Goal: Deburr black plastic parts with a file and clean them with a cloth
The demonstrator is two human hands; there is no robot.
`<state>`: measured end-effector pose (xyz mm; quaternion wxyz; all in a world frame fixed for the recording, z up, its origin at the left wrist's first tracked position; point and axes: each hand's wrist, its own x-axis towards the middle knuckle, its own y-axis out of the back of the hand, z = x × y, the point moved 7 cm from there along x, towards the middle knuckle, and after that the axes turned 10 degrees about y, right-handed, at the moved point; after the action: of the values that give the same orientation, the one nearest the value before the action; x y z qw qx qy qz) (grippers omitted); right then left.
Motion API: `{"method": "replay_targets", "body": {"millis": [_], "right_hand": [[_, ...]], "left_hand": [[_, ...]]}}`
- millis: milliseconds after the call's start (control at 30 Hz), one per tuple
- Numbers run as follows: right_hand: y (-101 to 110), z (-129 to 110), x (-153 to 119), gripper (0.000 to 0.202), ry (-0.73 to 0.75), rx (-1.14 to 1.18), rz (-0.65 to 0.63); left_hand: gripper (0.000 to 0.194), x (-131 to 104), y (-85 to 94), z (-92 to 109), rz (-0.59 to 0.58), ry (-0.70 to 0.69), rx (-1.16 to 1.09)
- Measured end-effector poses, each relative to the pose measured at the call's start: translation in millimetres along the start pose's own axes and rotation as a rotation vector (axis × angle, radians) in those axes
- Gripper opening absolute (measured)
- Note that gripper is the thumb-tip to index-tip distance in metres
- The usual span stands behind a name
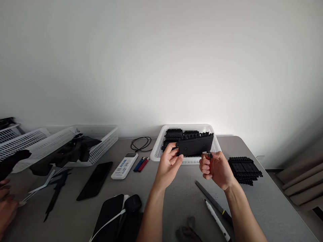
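Observation:
A flat black plastic part (195, 145) with a toothed upper edge is held up by my left hand (168, 165), whose thumb and fingers pinch its left end. Close to the part's lower right corner, my right hand (214, 168) is closed around a small tool or piece, mostly hidden by the fingers; I cannot make out what it is. Behind the held part stands a white basket (156, 148) containing similar black parts (174, 133). Several more black parts (244, 169) lie stacked on the table, right of my right hand.
On the grey table (151, 188) lie a file (210, 196), a white pen (216, 218), lighters (141, 164), a white power bank (124, 165), phones and a cable (140, 144). Another person's hand (7, 205) is at far left, near baskets (106, 144) and black calipers (57, 191).

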<state>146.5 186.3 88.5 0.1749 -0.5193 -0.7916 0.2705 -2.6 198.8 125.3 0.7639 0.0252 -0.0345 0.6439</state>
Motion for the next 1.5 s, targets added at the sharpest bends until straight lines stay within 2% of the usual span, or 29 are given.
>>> {"method": "replay_targets", "body": {"millis": [267,567,633,733,800,900,1000,1100,1167,1233,1367,1500], "right_hand": [[0.8,2.4,2.0,0.033,-0.011,0.011,0.039],[-0.1,5.4,1.0,0.034,-0.078,0.026,0.003],[-3.6,2.8,-0.2,0.035,-0.058,0.021,-0.014],[-9.4,-5.7,-3.9,0.040,0.047,-0.022,-0.040],[-9.7,-9.8,-7.3,0.042,0.120,-0.071,-0.032],[-0.1,-15.9,-13.5,0.042,0.236,-0.222,0.056],[8.4,-23.0,-21.3,0.040,0.324,-0.439,0.111],[8.6,-21.8,-26.7,0.037,0.318,-0.654,0.099],[6.0,-11.9,-27.9,0.033,0.287,-0.826,0.091],[3.4,9.6,-27.2,0.026,0.232,-1.006,0.077],[9.8,74.2,-25.3,0.010,0.151,-1.284,0.114],[27.0,130.5,-27.2,0.008,0.113,-1.502,0.190]], "left_hand": [[0.032,-2.7,-3.4,2.9,-0.022,-0.014,0.040],[0.028,-3.9,-2.8,2.5,-0.008,-0.019,0.078],[0.029,-3.0,-2.0,2.8,0.001,-0.021,0.060],[0.034,-0.6,3.0,1.9,0.055,-0.009,0.004],[0.036,0.8,9.4,0.1,0.121,0.009,-0.034],[0.038,1.1,18.7,-1.6,0.194,0.026,-0.069],[0.038,-0.4,24.6,-0.8,0.205,0.032,-0.065],[0.034,-2.6,26.7,3.6,0.186,-0.001,-0.060],[0.034,-3.9,25.8,6.8,0.166,-0.030,-0.063],[0.034,-5.2,25.2,8.6,0.161,-0.045,-0.072],[0.027,-8.8,24.8,12.5,0.152,-0.083,-0.087],[0.017,-15.0,20.8,21.9,0.054,-0.184,-0.067]]}}
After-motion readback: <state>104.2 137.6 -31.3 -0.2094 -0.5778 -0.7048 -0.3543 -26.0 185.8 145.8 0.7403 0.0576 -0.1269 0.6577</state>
